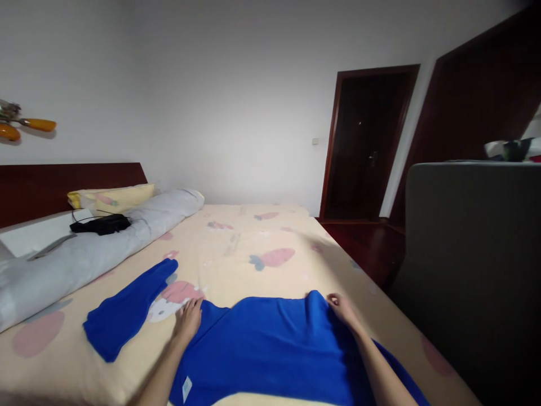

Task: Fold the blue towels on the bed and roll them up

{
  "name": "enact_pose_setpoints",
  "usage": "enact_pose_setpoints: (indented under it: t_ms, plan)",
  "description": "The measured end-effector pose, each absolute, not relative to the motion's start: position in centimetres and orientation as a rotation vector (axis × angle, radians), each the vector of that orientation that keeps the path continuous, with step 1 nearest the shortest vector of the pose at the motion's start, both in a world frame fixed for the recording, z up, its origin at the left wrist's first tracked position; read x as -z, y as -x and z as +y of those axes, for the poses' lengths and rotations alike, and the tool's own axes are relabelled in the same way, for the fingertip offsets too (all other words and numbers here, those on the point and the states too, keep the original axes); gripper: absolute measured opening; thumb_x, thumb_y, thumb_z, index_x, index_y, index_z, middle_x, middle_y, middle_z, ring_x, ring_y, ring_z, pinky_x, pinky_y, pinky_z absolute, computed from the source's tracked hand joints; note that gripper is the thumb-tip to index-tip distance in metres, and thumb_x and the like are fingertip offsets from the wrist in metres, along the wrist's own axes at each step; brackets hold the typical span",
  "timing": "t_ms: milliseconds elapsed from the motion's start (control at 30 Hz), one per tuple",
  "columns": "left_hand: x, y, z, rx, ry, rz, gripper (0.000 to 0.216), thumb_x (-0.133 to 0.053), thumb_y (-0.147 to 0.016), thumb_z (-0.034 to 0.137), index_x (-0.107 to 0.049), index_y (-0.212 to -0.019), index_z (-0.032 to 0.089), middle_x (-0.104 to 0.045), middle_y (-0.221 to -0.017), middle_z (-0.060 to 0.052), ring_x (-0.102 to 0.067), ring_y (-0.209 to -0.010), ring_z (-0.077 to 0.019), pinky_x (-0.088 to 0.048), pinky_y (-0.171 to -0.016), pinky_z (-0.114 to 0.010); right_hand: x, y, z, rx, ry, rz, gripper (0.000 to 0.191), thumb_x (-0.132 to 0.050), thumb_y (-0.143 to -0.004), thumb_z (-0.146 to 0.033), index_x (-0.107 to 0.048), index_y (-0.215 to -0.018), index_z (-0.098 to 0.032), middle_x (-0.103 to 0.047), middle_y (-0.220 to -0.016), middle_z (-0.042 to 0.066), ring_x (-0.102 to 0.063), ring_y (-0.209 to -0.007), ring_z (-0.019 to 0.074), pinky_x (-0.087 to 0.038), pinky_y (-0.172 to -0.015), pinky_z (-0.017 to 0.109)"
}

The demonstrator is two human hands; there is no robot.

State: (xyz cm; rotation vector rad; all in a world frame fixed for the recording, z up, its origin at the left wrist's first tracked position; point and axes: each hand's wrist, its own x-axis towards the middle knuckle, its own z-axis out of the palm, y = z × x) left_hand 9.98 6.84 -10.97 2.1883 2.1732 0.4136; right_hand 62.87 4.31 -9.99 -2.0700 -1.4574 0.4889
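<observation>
A blue garment (270, 344) with a white label (186, 388) near its lower left corner lies spread on the bed in front of me. My left hand (190, 317) is at its upper left edge, fingers bent and closed at the cloth. At the upper right edge, my right hand (341, 309) has its fingers curled in a pinch beside a raised fold of the fabric. Part of the garment's right side passes under my right forearm. A separate folded blue cloth piece (127, 310) rests to the left of my left hand.
Printed carrots cover the cream bed sheet (228, 259). Along the left lie a grey rolled quilt (164, 217), a black item (101, 224) and a yellow pillow (122, 197) by the headboard (25, 192). A dark chair back (469, 237) stands right of the bed, before a door (367, 146).
</observation>
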Motion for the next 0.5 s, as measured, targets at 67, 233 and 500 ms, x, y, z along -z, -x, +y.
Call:
enact_pose_setpoints:
  t_ms: [67, 233, 500]
  plan:
    - [10.7, -9.7, 7.6, -0.468, -2.144, 2.128, 0.042, -0.045, -0.087, 0.009, -0.060, -0.125, 0.016, -0.057, -0.128, -0.014, -0.046, -0.125, -0.0261, -0.030, -0.105, -0.041, 10.3, -62.5, 5.1, -0.560, 2.033, -1.510, 0.032, -0.058, -0.069, -0.021, -0.069, -0.098, -0.013, -0.070, -0.087, 0.008, -0.064, -0.082, 0.0192, -0.045, -0.072, 0.025]
    - [8.7, -7.6, 9.8, -0.638, -1.871, 1.938, 0.018, -0.054, -0.082, 0.020, -0.070, -0.088, 0.013, -0.069, -0.099, -0.009, -0.060, -0.104, -0.0235, -0.043, -0.091, -0.030, 9.6, -63.9, 6.1, -0.670, 1.962, -1.508, 0.011, -0.064, -0.056, -0.017, -0.067, -0.066, -0.015, -0.065, -0.066, 0.002, -0.058, -0.069, 0.0158, -0.039, -0.062, 0.023]
    - [6.6, -3.6, 11.9, -0.864, -1.263, 1.808, 0.028, -0.060, -0.074, 0.037, -0.063, -0.085, 0.011, -0.037, -0.042, 0.007, -0.037, -0.037, -0.0099, -0.023, -0.038, -0.020, 9.0, -70.2, 6.0, -0.633, 1.887, -1.057, 0.032, -0.059, -0.067, -0.045, -0.060, -0.064, -0.013, -0.062, -0.056, 0.010, -0.055, -0.049, 0.0179, -0.039, -0.047, 0.027]
